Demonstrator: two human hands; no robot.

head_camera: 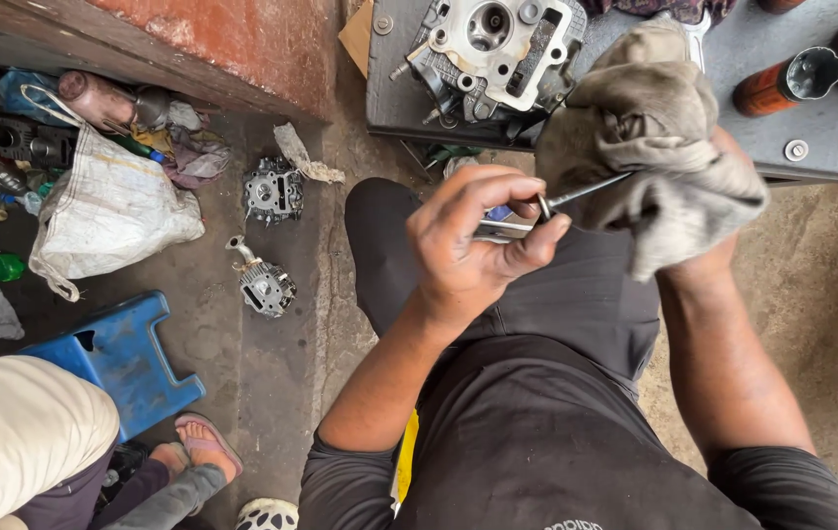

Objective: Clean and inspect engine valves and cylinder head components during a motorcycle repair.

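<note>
Left hand (473, 240) pinching thin metal rod tool (537, 211); right hand hidden inside crumpled grey-brown rag (649, 137), grip unclear. White woven sack (109, 211) on floor, left.

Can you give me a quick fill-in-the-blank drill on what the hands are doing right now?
1. The left hand grips a thin metal ____.
2. The right hand is wrapped in a grey ____ around that tool's far end.
3. On the grey bench above the hands sits a metal cylinder ____.
4. The plastic stool on the floor is ____.

Missing words: tool; rag; head; blue
</note>
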